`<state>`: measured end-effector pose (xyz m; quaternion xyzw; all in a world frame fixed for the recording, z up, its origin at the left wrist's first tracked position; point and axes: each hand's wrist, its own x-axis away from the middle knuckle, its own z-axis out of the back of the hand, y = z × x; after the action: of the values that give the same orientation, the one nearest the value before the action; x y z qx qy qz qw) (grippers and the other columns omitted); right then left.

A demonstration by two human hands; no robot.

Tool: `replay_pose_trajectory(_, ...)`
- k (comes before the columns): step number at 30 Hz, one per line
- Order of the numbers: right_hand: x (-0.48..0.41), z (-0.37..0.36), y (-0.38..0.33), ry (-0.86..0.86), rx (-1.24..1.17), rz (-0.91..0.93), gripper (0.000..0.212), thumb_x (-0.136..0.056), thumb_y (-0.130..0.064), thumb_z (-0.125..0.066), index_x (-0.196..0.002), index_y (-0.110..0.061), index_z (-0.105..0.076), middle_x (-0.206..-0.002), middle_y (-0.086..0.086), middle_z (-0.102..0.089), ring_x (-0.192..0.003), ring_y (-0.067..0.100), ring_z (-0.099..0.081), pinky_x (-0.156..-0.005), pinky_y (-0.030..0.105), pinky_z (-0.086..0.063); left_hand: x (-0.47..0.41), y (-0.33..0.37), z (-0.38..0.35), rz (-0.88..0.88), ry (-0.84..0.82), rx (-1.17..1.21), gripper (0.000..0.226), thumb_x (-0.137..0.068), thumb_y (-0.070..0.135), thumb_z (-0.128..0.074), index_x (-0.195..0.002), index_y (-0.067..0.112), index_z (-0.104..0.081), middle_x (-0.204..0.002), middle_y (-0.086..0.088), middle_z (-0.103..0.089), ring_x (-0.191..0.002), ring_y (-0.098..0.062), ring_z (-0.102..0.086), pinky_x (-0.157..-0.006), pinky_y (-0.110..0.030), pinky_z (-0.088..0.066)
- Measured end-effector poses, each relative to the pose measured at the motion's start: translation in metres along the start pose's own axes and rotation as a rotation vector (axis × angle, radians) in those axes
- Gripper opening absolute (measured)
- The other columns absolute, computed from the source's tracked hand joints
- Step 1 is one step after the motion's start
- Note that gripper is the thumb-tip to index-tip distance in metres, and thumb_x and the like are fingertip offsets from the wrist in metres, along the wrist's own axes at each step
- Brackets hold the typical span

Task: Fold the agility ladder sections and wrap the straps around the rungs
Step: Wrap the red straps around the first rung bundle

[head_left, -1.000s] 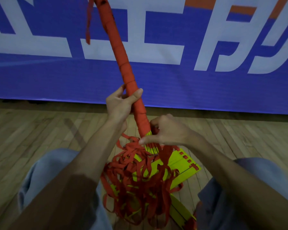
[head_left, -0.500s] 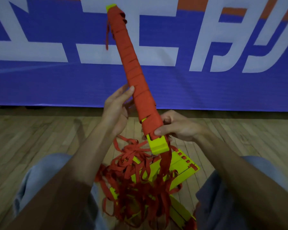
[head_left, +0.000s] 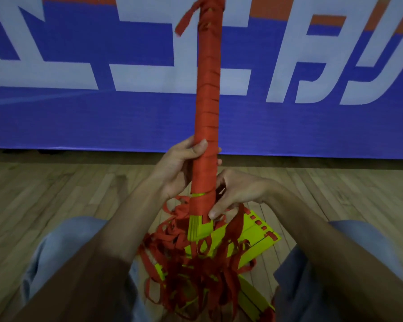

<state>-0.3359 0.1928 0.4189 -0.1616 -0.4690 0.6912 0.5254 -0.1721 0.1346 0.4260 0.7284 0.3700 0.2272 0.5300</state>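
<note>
Wrapping is in hand: left hand point(head_left: 180, 169) curls round the red-strapped bundle of yellow plastic rungs point(head_left: 207, 108), held above the wooden floor point(head_left: 56, 194); right hand point(head_left: 239, 194) pinches its lower end. Next, likely another strap turn.

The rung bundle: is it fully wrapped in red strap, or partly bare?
Mostly wrapped. The red strap covers the rung bundle along its length; its yellow lower end is bare.
</note>
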Motion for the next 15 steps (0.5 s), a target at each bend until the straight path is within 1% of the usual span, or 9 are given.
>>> replay_pose_trajectory(1,0.000,0.000,0.000,0.032,0.008,-0.015,0.027,-0.067,-0.014,-0.087,-0.086,0.000,-0.074,-0.078,0.025,-0.069,-0.056,0.033,-0.049,-0.056,0.028,-0.039,-0.001,0.001,-0.002,-0.022,0.021,-0.048,0.044,-0.075,0.025,-0.066,-0.116,0.010,-0.061,-0.099,-0.011,-0.071,-0.080,-0.023,-0.071,-0.072,-0.035,-0.057)
replay_pose_trajectory(3,-0.002,0.000,0.003,0.130,0.005,-0.031,0.017,-0.067,-0.008,-0.087,-0.072,-0.003,-0.072,-0.058,0.014,-0.062,-0.044,0.016,-0.043,-0.047,0.024,-0.033,-0.005,0.000,-0.002,-0.065,0.076,-0.126,0.061,-0.068,0.022,-0.073,-0.125,0.008,-0.059,-0.103,-0.013,-0.069,-0.082,-0.026,-0.071,-0.075,-0.037,-0.056)
replay_pose_trajectory(4,-0.003,0.000,0.006,0.173,0.003,-0.035,0.016,-0.067,-0.008,-0.087,-0.070,-0.004,-0.072,-0.058,0.014,-0.061,-0.041,0.012,-0.042,-0.044,0.022,-0.034,-0.007,-0.001,-0.002,-0.079,0.111,-0.148,0.070,-0.064,0.022,-0.076,-0.130,0.008,-0.057,-0.105,-0.013,-0.069,-0.083,-0.027,-0.072,-0.075,-0.037,-0.055)
replay_pose_trajectory(6,-0.005,0.000,0.006,0.201,-0.008,-0.036,0.014,-0.073,-0.008,-0.083,-0.078,0.001,-0.074,-0.066,0.020,-0.065,-0.043,0.011,-0.047,-0.045,0.021,-0.039,-0.010,-0.003,-0.001,-0.100,0.194,-0.161,0.082,-0.060,0.020,-0.080,-0.137,0.011,-0.053,-0.109,-0.013,-0.069,-0.084,-0.028,-0.072,-0.072,-0.035,-0.056)
replay_pose_trajectory(9,-0.004,0.000,0.001,0.180,-0.035,-0.039,0.017,-0.084,-0.010,-0.073,-0.092,0.004,-0.072,-0.067,0.003,-0.069,-0.053,0.012,-0.054,-0.055,0.024,-0.045,-0.013,-0.005,0.000,-0.125,0.315,-0.143,0.083,-0.063,0.015,-0.082,-0.140,0.015,-0.051,-0.106,-0.010,-0.070,-0.084,-0.027,-0.072,-0.069,-0.032,-0.056)
replay_pose_trajectory(11,-0.004,-0.005,-0.004,0.192,0.009,-0.048,0.023,-0.087,-0.023,-0.072,-0.093,0.000,-0.072,-0.067,0.004,-0.068,-0.055,0.012,-0.055,-0.057,0.024,-0.045,-0.014,-0.008,0.002,-0.132,0.378,-0.134,0.076,-0.070,0.010,-0.081,-0.139,0.014,-0.050,-0.104,-0.010,-0.071,-0.085,-0.028,-0.071,-0.072,-0.035,-0.057)
replay_pose_trajectory(12,-0.005,-0.010,-0.006,0.217,0.065,-0.058,0.029,-0.087,-0.033,-0.071,-0.088,-0.004,-0.072,-0.064,0.004,-0.067,-0.053,0.010,-0.056,-0.057,0.023,-0.044,-0.014,-0.009,0.002,-0.137,0.412,-0.132,0.073,-0.072,0.010,-0.081,-0.138,0.012,-0.051,-0.103,-0.010,-0.071,-0.087,-0.029,-0.070,-0.077,-0.039,-0.059)
replay_pose_trajectory(13,-0.007,-0.016,-0.009,0.258,0.135,-0.065,0.037,-0.085,-0.043,-0.070,-0.079,-0.007,-0.069,-0.057,0.000,-0.063,-0.049,0.008,-0.055,-0.054,0.022,-0.043,-0.015,-0.011,0.002,-0.143,0.444,-0.136,0.070,-0.072,0.011,-0.082,-0.135,0.012,-0.054,-0.102,-0.010,-0.072,-0.088,-0.031,-0.069,-0.081,-0.044,-0.059)
replay_pose_trajectory(15,-0.013,-0.026,-0.010,0.368,0.240,-0.073,0.050,-0.078,-0.057,-0.071,-0.064,-0.010,-0.061,-0.047,-0.006,-0.051,-0.043,0.007,-0.048,-0.050,0.024,-0.038,-0.017,-0.015,0.003,-0.142,0.503,-0.154,0.062,-0.070,0.014,-0.085,-0.126,0.014,-0.060,-0.100,-0.010,-0.073,-0.090,-0.034,-0.069,-0.086,-0.050,-0.057)
